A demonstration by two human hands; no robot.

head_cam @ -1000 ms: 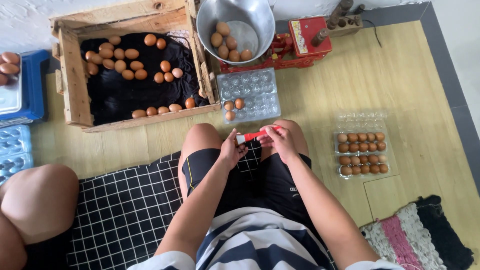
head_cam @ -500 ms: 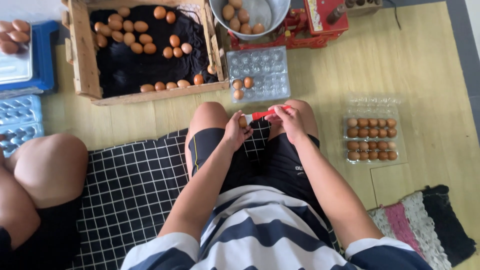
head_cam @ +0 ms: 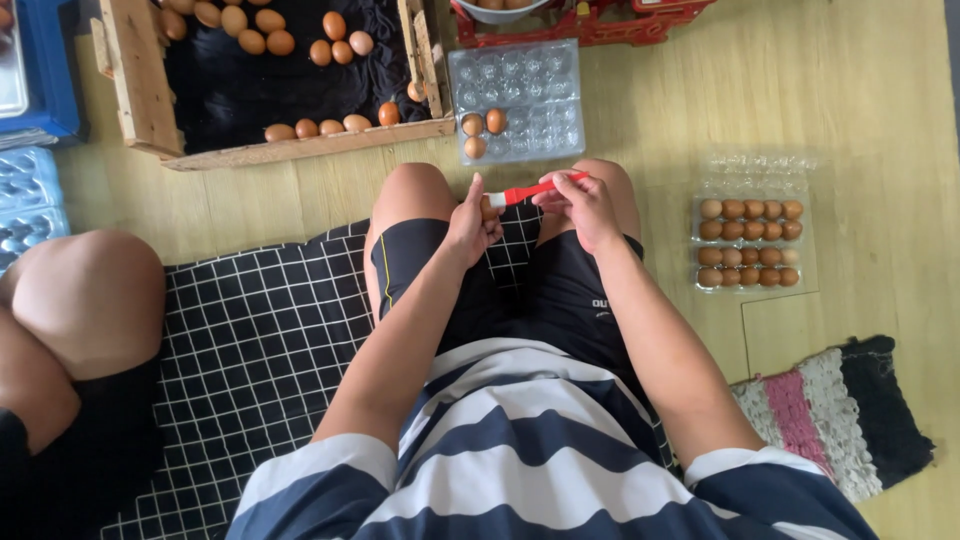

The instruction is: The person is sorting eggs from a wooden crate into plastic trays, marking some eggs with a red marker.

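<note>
One egg [head_cam: 487, 211] gripped in left hand [head_cam: 470, 222] fingers, above the knees. Right hand [head_cam: 580, 205] pinches one red-handled tool [head_cam: 530, 190], tip touching the egg. Three eggs in clear tray [head_cam: 530, 75] ahead; one full closed carton [head_cam: 750, 243] right.

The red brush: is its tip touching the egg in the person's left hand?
Touching. The head view shows the red brush, held by the right hand, with its pale tip against the egg in the left hand.
</note>
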